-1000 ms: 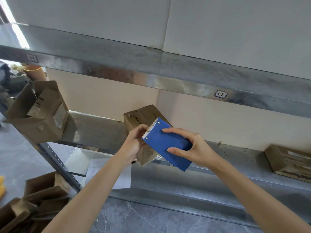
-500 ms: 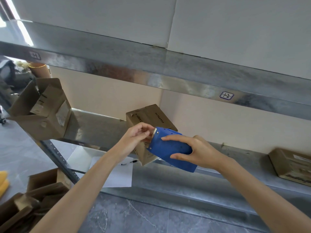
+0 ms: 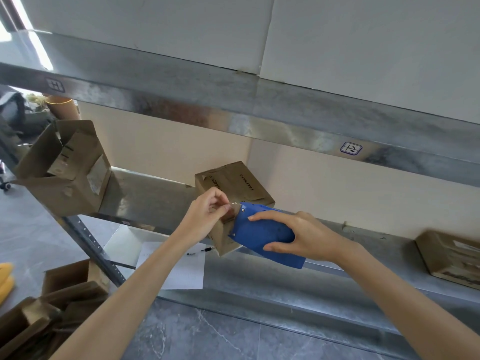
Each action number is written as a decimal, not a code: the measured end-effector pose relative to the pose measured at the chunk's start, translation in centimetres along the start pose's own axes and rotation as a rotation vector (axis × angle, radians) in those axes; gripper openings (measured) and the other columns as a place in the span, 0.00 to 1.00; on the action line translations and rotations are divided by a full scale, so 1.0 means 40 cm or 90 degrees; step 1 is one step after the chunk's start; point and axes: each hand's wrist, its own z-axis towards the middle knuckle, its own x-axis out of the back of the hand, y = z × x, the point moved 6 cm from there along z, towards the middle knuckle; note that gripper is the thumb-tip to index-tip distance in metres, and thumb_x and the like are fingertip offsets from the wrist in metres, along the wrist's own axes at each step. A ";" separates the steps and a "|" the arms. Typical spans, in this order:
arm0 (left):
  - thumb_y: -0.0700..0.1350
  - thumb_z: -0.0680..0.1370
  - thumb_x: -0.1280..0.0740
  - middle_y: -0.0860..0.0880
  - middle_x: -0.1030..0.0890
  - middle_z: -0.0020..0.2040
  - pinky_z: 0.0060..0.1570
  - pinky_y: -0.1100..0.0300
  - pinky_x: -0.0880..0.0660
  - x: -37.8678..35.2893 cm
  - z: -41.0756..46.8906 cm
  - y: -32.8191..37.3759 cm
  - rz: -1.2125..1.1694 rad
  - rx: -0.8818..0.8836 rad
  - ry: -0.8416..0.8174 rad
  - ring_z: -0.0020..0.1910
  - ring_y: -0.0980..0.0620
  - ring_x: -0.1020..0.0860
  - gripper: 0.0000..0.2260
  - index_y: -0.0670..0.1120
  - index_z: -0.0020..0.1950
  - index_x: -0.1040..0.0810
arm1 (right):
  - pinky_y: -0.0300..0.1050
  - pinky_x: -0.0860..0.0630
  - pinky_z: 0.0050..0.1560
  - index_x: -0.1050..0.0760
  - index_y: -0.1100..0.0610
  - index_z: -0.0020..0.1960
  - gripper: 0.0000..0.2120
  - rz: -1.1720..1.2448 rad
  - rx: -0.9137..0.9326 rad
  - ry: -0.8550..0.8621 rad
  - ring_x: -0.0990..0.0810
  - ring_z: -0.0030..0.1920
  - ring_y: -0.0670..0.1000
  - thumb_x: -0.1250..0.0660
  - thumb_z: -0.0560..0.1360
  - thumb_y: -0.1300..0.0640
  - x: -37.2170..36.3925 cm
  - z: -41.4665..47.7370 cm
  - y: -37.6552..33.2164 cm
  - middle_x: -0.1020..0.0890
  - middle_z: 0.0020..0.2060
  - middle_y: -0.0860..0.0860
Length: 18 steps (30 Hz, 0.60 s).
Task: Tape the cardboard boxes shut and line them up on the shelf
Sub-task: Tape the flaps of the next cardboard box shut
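A small closed cardboard box (image 3: 235, 181) stands on the metal shelf (image 3: 155, 196), one corner jutting over the front edge. My right hand (image 3: 302, 236) grips a blue tape dispenser (image 3: 262, 233) just in front of the box. My left hand (image 3: 207, 214) pinches the clear tape end at the dispenser's toothed edge. An open cardboard box (image 3: 65, 167) with raised flaps sits at the shelf's left end. Another closed, flat box (image 3: 452, 254) lies at the right end.
An upper metal shelf (image 3: 233, 110) overhangs the work area. Below lie a sheet of paper (image 3: 179, 268) with a pen (image 3: 201, 251), and a pile of flattened cardboard (image 3: 44, 307) on the grey floor at lower left. A perforated upright post (image 3: 96, 252) stands at left.
The dispenser has tilted and dropped lower against the box front. My left hand moved from the box side to the dispenser's teeth and now pinches the tape end.
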 end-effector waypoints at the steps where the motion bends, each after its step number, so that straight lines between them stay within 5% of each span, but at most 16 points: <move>1: 0.39 0.79 0.32 0.48 0.17 0.45 0.53 0.50 0.20 -0.001 -0.001 -0.003 -0.005 0.005 0.004 0.47 0.52 0.18 0.04 0.47 0.46 0.25 | 0.38 0.32 0.30 0.37 0.31 0.69 0.25 0.006 0.002 0.002 0.28 0.31 0.50 0.31 0.76 0.43 0.005 -0.001 -0.004 0.20 0.37 0.44; 4: 0.38 0.80 0.34 0.47 0.17 0.47 0.54 0.50 0.20 -0.002 0.001 -0.002 -0.045 0.016 0.011 0.49 0.52 0.18 0.05 0.47 0.46 0.25 | 0.32 0.35 0.33 0.36 0.34 0.69 0.24 0.002 0.014 -0.001 0.27 0.34 0.41 0.31 0.77 0.47 0.008 -0.004 -0.014 0.26 0.41 0.27; 8: 0.39 0.78 0.31 0.50 0.17 0.46 0.52 0.59 0.22 0.000 0.007 0.013 -0.025 0.007 0.004 0.49 0.54 0.18 0.06 0.49 0.47 0.24 | 0.32 0.35 0.34 0.39 0.31 0.69 0.24 -0.009 0.022 -0.020 0.28 0.36 0.46 0.34 0.78 0.44 0.001 -0.006 -0.018 0.23 0.40 0.45; 18: 0.34 0.78 0.34 0.51 0.18 0.44 0.45 0.63 0.26 0.000 -0.024 0.012 0.004 -0.009 0.004 0.47 0.54 0.20 0.07 0.46 0.45 0.22 | 0.37 0.39 0.31 0.39 0.31 0.69 0.27 -0.026 0.011 -0.005 0.30 0.34 0.44 0.32 0.74 0.37 -0.001 -0.006 -0.020 0.27 0.31 0.51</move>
